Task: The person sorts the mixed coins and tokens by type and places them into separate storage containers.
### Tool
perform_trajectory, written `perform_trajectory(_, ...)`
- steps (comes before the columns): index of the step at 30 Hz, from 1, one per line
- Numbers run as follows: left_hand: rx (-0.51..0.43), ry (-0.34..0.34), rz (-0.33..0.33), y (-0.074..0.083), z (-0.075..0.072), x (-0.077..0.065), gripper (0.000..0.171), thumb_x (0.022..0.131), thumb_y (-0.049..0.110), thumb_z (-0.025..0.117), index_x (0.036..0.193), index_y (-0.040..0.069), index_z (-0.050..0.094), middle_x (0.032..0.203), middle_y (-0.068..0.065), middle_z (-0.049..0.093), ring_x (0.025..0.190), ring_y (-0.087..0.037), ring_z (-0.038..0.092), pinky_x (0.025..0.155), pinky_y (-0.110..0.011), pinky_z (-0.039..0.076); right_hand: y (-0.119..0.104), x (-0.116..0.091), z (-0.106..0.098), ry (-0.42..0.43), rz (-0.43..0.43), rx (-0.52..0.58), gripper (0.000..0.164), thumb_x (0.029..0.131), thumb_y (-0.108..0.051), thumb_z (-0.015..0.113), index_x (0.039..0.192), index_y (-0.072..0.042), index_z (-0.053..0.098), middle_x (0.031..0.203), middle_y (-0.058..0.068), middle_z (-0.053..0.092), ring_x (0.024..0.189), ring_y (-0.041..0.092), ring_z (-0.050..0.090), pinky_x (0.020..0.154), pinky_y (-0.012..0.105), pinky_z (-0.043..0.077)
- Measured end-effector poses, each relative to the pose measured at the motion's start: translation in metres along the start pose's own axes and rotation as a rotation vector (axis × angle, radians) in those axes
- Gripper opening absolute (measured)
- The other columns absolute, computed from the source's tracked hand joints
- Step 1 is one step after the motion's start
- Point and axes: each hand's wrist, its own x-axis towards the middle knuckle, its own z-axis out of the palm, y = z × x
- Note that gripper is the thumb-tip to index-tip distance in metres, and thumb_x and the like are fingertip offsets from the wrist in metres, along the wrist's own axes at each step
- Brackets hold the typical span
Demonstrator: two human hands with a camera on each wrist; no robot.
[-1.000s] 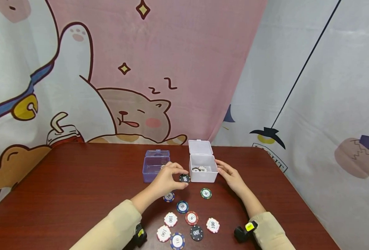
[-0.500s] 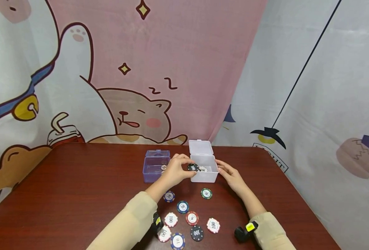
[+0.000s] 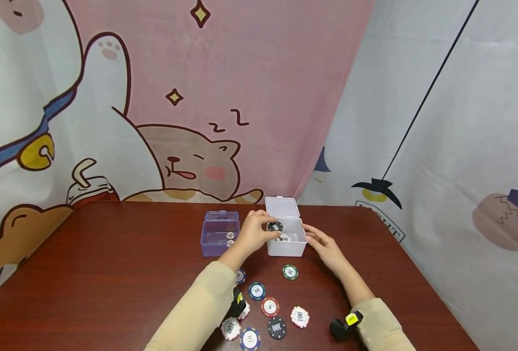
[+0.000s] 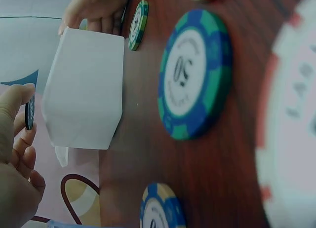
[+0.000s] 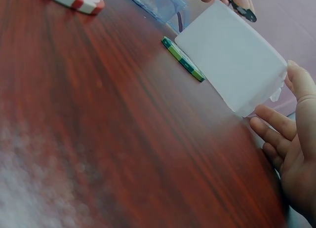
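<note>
My left hand (image 3: 252, 233) pinches a black 100 poker chip (image 3: 275, 226) between thumb and fingers, over the open white box (image 3: 286, 249). In the left wrist view that black chip (image 4: 30, 112) stands on edge beside the box rim. White-faced chips (image 3: 286, 238) lie inside the box. My right hand (image 3: 324, 247) rests against the box's right side. In the right wrist view, its thumb (image 5: 296, 72) lies at a rim corner and its other fingers, fairly straight, reach the box's lower edge.
Left of the white box stands an open clear blue box (image 3: 214, 249) with some chips in it. Nearer lie several loose chips, among them a green one (image 3: 290, 272), a blue-green 50 (image 3: 257, 291), a red 5 (image 3: 270, 307) and a black 100 (image 3: 277, 328). A patterned curtain (image 3: 259, 97) hangs behind.
My left hand has carried the black chip up and to the right, from in front of the white box to above its opening. The right hand has stayed at the box's side.
</note>
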Motion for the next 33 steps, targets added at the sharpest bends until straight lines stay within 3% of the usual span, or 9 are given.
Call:
perform_trajectory(7,0.047,-0.001,-0.045,-0.003,0.01,0.007,0.038,0.074,0.017,0.083,0.108,0.004,0.073,0.102,-0.003,0.063,0.095,-0.02,0.048,0.08,-0.031,0.042,-0.002,0.0,-0.002,-0.009,0.014,0.004,0.043,0.1,-0.019,0.053,0.141,-0.008,0.048,0.127,0.021,0.057,0.119,0.033,0.051,0.09,0.021,0.041)
perform_trajectory(14,0.099,0.008,-0.076,-0.004,0.016,0.01,0.038,0.074,0.019,0.083,0.108,0.007,0.074,0.101,0.0,0.063,0.093,-0.019,0.048,0.08,-0.037,0.041,-0.035,-0.009,0.0,-0.033,0.016,-0.011,0.042,0.1,-0.011,0.05,0.14,0.001,0.045,0.125,0.03,0.055,0.118,0.041,0.05,0.087,0.018,0.041)
perform_trajectory(19,0.139,0.008,-0.094,-0.004,0.017,0.011,0.038,0.074,0.023,0.084,0.108,0.009,0.074,0.101,0.002,0.063,0.094,-0.02,0.048,0.083,-0.041,0.04,-0.029,-0.008,-0.001,-0.04,-0.008,0.009,0.043,0.1,-0.011,0.05,0.14,0.002,0.044,0.125,0.03,0.054,0.118,0.042,0.049,0.087,0.018,0.041)
perform_trajectory(26,0.158,0.033,-0.135,-0.005,0.019,0.01,0.039,0.073,0.025,0.084,0.108,0.011,0.075,0.102,0.005,0.063,0.095,-0.019,0.048,0.084,-0.041,0.04,-0.002,0.0,-0.002,-0.024,-0.005,0.017,0.043,0.1,-0.017,0.053,0.141,-0.008,0.048,0.126,0.022,0.057,0.119,0.034,0.051,0.089,0.018,0.04)
perform_trajectory(33,0.169,0.042,-0.166,-0.006,0.022,0.01,0.041,0.072,0.027,0.085,0.11,0.012,0.074,0.102,0.006,0.062,0.093,-0.018,0.048,0.082,-0.039,0.041,0.0,0.001,-0.002,-0.018,-0.025,0.005,0.043,0.099,-0.023,0.054,0.14,-0.011,0.049,0.124,0.021,0.059,0.117,0.034,0.052,0.09,0.021,0.041)
